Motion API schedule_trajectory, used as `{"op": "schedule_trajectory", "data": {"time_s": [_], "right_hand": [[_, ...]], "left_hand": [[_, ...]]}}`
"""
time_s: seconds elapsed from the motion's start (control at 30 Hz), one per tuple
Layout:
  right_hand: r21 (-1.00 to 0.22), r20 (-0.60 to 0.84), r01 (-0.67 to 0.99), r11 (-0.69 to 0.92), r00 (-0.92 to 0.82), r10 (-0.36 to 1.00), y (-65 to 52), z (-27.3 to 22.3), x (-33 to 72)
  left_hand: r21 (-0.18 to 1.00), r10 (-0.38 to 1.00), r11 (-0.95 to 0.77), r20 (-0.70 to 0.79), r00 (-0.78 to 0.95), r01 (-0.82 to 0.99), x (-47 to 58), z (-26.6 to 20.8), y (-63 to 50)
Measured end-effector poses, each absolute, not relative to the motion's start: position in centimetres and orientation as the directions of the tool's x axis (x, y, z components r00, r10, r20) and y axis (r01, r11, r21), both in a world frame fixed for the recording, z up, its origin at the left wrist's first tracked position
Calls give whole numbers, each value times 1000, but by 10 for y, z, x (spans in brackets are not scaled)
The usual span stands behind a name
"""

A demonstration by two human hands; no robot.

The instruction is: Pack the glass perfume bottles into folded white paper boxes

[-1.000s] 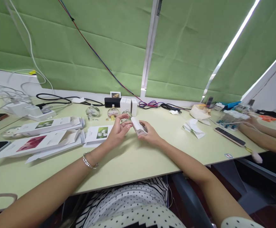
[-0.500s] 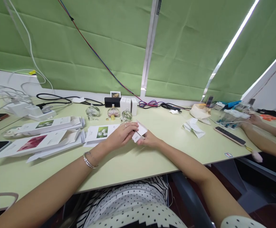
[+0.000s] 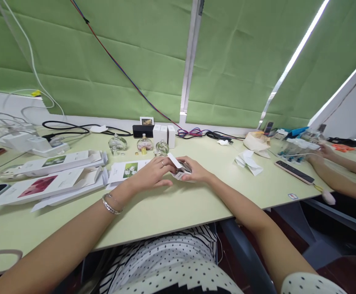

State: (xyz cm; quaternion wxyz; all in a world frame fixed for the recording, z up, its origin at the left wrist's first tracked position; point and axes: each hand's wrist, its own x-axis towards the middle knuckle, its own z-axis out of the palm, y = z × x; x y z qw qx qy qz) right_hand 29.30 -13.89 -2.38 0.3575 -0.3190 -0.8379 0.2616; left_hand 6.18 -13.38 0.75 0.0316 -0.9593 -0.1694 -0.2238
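My right hand [image 3: 197, 170] grips a small white box [image 3: 178, 175], thumb along the near side and fingers over the far side. A flap of the box stands up, and something dark and shiny shows inside, too small to name. My left hand [image 3: 153, 172] is at the box's left side, fingertips by the raised flap and thumb stretched away from it. Behind my hands are round glass perfume bottles: a clear one [image 3: 162, 147], a pinkish one [image 3: 144, 143] and another clear one [image 3: 117, 142]. A gold cap [image 3: 143, 151] lies before the pinkish bottle.
White boxes [image 3: 171, 137] stand at the back by a black box [image 3: 143, 131]. Flattened printed cartons [image 3: 70, 183] lie left, near a power strip [image 3: 36, 143]. Crumpled paper [image 3: 249, 162] and a phone [image 3: 294, 172] lie right, beside another person's arm [image 3: 328, 174].
The box has turned in my right hand, so its opening and dark contents now show. My left thumb has come off the box and spread away. The whole view has shifted slightly.
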Motion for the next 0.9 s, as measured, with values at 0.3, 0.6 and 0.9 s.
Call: {"op": "schedule_trajectory", "data": {"time_s": [0.3,0.6,0.9], "right_hand": [[-366,-100,800,475,-542,835,-135,12,350],[-330,-50,921,207,-235,971,-143,17,385],[-350,-24,732,585,-631,776,-150,2,308]], "left_hand": [[-8,321,-944,192,927,329,82,-3,-142],[362,443,-848,83,893,387,74,0,-153],[333,737,-668,178,651,665,94,-22,-157]]}}
